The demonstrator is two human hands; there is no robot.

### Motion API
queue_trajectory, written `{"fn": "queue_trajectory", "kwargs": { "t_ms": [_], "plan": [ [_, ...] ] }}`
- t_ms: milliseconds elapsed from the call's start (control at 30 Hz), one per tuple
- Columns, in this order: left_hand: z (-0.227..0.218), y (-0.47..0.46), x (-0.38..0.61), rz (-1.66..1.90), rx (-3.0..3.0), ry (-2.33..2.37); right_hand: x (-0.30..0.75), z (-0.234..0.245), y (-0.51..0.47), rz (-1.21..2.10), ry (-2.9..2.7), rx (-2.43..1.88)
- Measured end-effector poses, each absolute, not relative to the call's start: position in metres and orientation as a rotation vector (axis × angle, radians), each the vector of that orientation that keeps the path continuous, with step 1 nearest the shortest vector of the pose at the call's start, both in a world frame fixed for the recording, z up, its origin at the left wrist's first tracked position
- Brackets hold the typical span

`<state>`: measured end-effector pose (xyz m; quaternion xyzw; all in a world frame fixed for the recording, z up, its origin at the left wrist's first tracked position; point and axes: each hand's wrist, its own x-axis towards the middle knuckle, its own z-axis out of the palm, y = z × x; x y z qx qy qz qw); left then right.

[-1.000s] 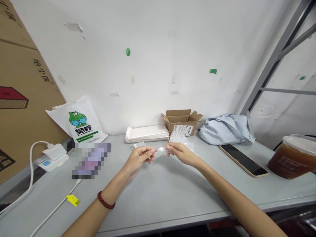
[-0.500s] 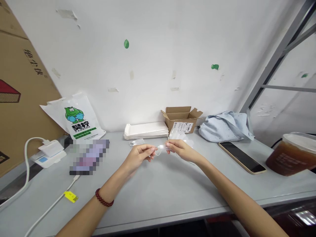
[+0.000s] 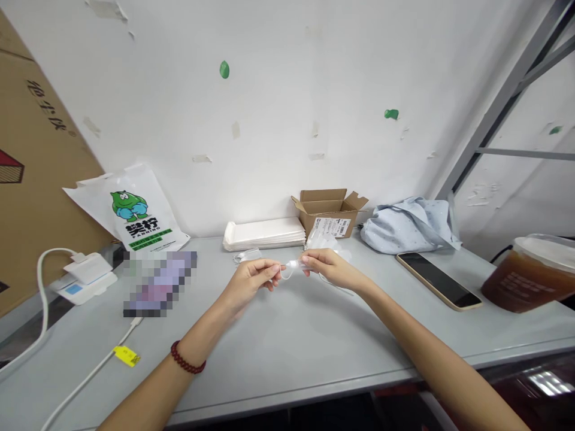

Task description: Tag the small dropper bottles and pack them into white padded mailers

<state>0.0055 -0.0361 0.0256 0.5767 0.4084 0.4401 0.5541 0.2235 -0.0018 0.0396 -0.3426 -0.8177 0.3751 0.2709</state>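
My left hand (image 3: 254, 278) is closed in a pinch, thumb against index finger, at the tip of a thin white loop (image 3: 287, 276). My right hand (image 3: 331, 267) pinches the other end of the small white plastic piece (image 3: 293, 264) that the loop joins. Between the two hands this piece is held just above the grey table (image 3: 287, 353). Its exact kind is too small to tell, and my fingers cover both ends. A thin white cord (image 3: 336, 288) trails beneath my right hand. Behind it lies crumpled clear plastic wrapping (image 3: 323, 238).
At the back stand a stack of white padded envelopes (image 3: 265, 233), an open cardboard box (image 3: 330, 226) and a pale blue cloth bag (image 3: 404, 227). A phone (image 3: 438, 281) and a cup of brown drink (image 3: 523, 278) lie right; a charger (image 3: 87, 275) and white cable (image 3: 90, 383) are left.
The view has shifted slightly, so the scene sits a little higher and further left. Both hands keep their pinches on the white piece and its loop, almost unmoved.
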Motion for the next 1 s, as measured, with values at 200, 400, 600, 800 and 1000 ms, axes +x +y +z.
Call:
{"fn": "queue_trajectory", "kwargs": {
  "t_ms": [200,400,600,800,1000],
  "plan": [
    [0.027,-0.035,0.010,1.078,1.543,1.112,0.217,0.039,-0.004,0.882,-2.213,-1.020],
    [0.023,-0.036,0.009,1.037,1.710,1.193,0.207,0.029,-0.007,0.809,-2.257,-1.036],
    [0.019,-0.035,0.008,1.015,1.740,1.207,0.203,0.025,-0.009,0.761,-2.237,-1.020],
    [0.019,-0.035,0.010,0.999,1.777,1.225,0.202,0.017,-0.006,0.759,-2.235,-1.008],
    [0.019,-0.036,0.009,0.988,1.840,1.252,0.202,0.015,-0.005,0.732,-2.255,-1.003]
  ]
}}
